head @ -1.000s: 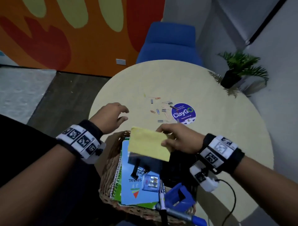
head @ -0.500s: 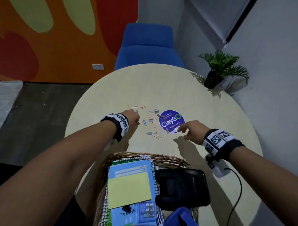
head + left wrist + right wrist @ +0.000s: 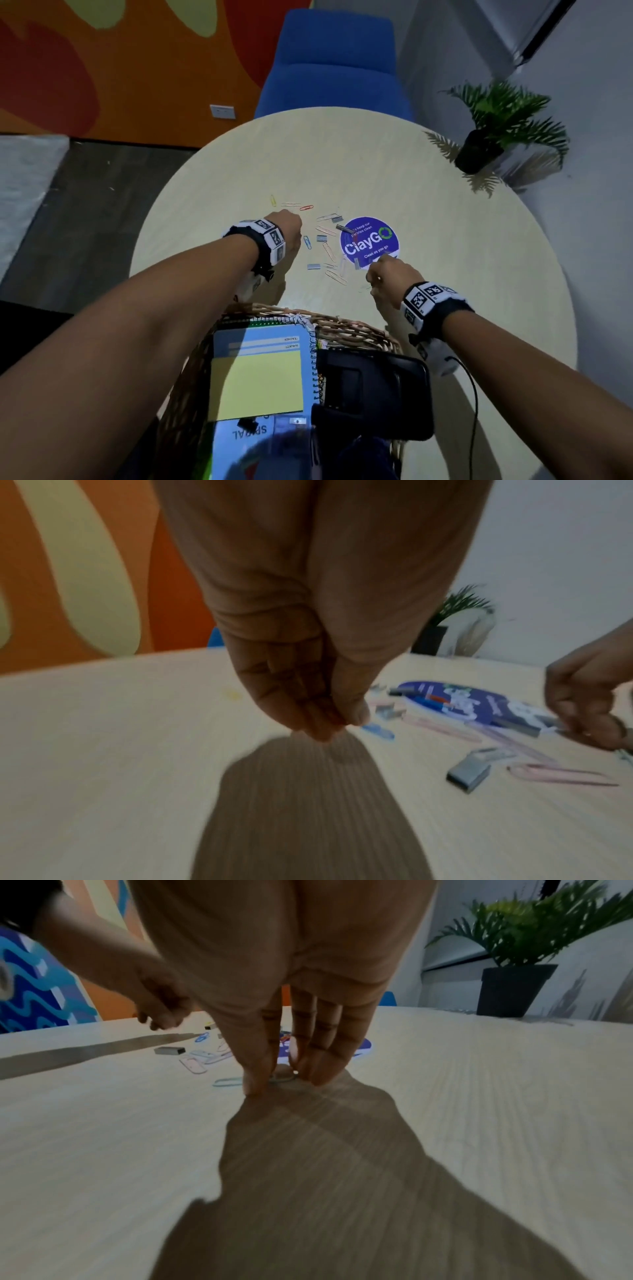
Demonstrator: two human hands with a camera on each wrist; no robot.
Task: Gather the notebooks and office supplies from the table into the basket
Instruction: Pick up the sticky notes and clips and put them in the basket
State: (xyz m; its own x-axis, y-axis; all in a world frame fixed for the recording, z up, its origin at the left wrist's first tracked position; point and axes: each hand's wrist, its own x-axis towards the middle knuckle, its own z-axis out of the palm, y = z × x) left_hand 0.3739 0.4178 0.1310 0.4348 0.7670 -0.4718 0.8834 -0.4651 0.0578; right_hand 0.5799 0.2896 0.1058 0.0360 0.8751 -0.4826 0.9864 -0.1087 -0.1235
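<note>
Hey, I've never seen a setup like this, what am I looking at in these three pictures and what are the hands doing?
No robot: a person wears one camera on the head and one on each wrist. The head view looks down on a round table scattered with paper clips and staple strips beside a round sticker. A wicker basket already holds a notebook. The wrist views look along the fingers: the left hand pinches a blue clip; the right hand presses fingertips around a pale clip on the table.

Between the hands: paper clips (image 3: 330,251) and staple blocks (image 3: 313,266) scattered on the tabletop (image 3: 445,240).
Behind the hands: basket (image 3: 359,330) rim.
Beyond: bare tabletop; plant (image 3: 493,137) far right.
</note>
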